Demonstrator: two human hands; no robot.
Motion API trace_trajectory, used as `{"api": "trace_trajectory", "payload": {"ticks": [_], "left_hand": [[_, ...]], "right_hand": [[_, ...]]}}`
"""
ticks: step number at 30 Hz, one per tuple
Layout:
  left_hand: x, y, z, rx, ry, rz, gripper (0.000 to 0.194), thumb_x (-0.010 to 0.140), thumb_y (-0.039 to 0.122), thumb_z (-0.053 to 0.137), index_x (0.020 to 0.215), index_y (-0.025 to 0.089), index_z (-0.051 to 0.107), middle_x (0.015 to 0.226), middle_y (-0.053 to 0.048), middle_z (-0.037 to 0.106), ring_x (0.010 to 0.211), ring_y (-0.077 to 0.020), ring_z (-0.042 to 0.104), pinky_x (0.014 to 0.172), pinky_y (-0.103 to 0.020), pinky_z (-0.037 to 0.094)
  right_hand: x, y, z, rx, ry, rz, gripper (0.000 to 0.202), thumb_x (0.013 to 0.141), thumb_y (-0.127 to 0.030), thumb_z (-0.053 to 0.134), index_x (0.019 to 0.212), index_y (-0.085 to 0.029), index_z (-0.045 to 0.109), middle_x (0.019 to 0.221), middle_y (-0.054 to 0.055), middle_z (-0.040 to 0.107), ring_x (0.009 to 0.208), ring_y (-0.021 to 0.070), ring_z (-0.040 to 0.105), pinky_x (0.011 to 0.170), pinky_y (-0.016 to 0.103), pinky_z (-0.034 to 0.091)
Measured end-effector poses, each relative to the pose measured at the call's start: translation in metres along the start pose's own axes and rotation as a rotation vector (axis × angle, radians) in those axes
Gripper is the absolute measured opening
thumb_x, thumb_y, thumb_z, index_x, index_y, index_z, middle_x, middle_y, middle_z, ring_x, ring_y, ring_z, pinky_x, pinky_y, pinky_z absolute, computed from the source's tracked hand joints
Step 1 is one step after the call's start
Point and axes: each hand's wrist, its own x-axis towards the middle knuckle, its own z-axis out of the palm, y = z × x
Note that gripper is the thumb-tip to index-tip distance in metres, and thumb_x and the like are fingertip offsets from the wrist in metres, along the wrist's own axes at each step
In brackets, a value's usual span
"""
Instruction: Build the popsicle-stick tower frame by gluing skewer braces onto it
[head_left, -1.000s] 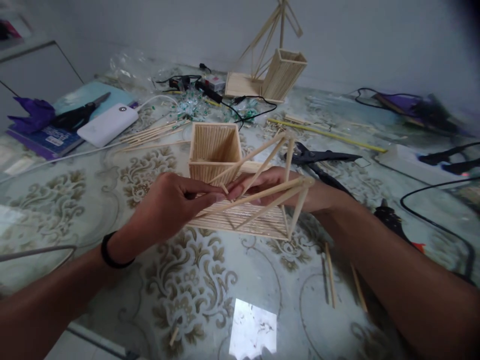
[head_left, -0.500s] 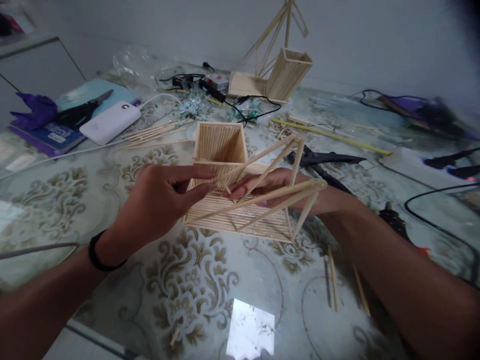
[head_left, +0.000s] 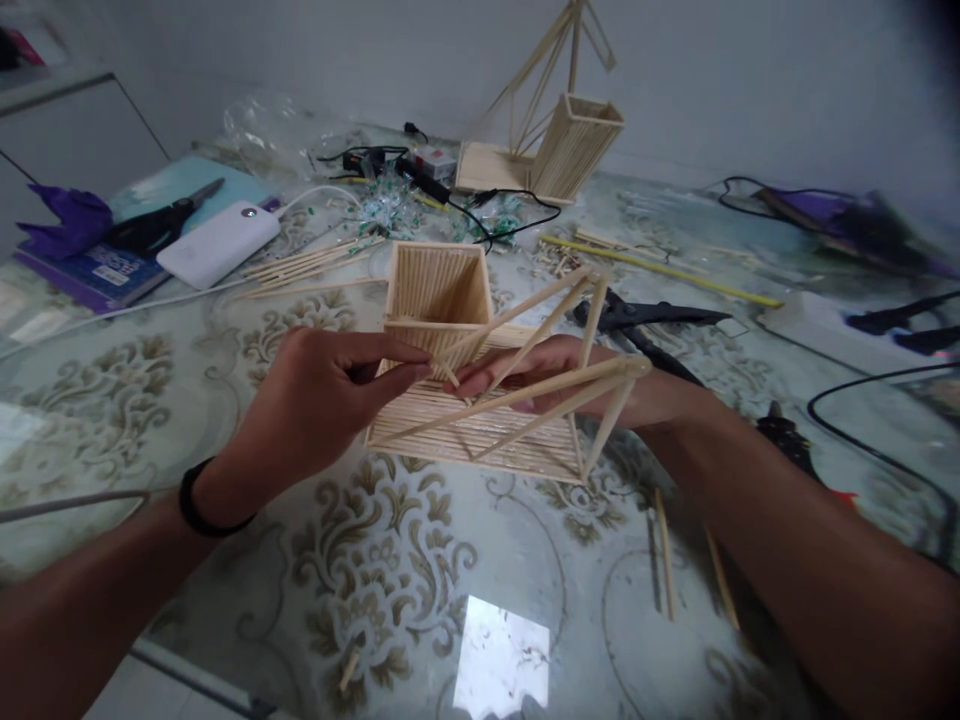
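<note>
The largest thing is the patterned bench (head_left: 420,600). On it sits a stick model (head_left: 529,460), its box (head_left: 439,275) upright at eleven o'clock of its base and its sloping struts toward three. A second stick model (head_left: 574,150) stands near the wall at about one o'clock. The left hand (head_left: 304,400) comes in from eight o'clock, thumb and forefinger drawn close together by a short stick (head_left: 448,373). The right hand (head_left: 555,362) reaches in from four o'clock, among the struts, fingers extended and bunched near the stick's lower end. The pliers (head_left: 652,317) lie between two and three o'clock.

The step in hand looks like placing or steadying that small piece inside the frame; I judge that it calls for a light touch, with wrist and knuckles kept off the thin struts.

The struts cross in front of the right fingers, and their undersides are hidden, so I cannot tell how firmly they press. Nor can I tell which hand bears the stick. The second model's top is cut off.
</note>
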Motion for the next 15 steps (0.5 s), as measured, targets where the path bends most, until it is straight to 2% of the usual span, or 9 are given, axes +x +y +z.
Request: {"api": "trace_trajectory", "payload": {"ticks": [4, 8, 15], "left_hand": [[-0.0002, -0.0011, -0.0001, 0.004, -0.005, 0.006, 0.016, 0.089, 0.034, 0.080, 0.091, 0.027, 0.093, 0.050, 0.006, 0.060, 0.048, -0.0083, 0.035, 0.049, -0.024, 0.026], [-0.0006, -0.0037, 0.0008, 0.021, -0.001, 0.009, 0.016, 0.090, 0.035, 0.080, 0.093, 0.027, 0.093, 0.050, 0.005, 0.059, 0.048, -0.0079, 0.035, 0.049, -0.024, 0.026], [-0.0005, -0.0051, 0.0014, 0.013, 0.002, 0.009, 0.016, 0.089, 0.037, 0.081, 0.093, 0.028, 0.094, 0.052, 0.004, 0.065, 0.049, -0.0082, 0.037, 0.048, -0.023, 0.026]], "right_hand": [[-0.0009, 0.0046, -0.0019, 0.001, -0.008, -0.018, 0.038, 0.096, -0.042, 0.086, 0.130, -0.025, 0.085, 0.133, 0.008, 0.082, 0.131, 0.0251, 0.073, 0.108, 0.034, 0.056], [-0.0019, 0.0084, -0.0029, 0.034, -0.016, -0.064, 0.035, 0.097, -0.034, 0.086, 0.131, -0.026, 0.084, 0.139, 0.007, 0.081, 0.129, 0.0227, 0.074, 0.109, 0.032, 0.056], [-0.0010, 0.0064, -0.0036, -0.013, -0.040, -0.056, 0.035, 0.100, -0.027, 0.081, 0.135, -0.021, 0.081, 0.145, 0.008, 0.078, 0.134, 0.0222, 0.072, 0.113, 0.032, 0.054]]}}
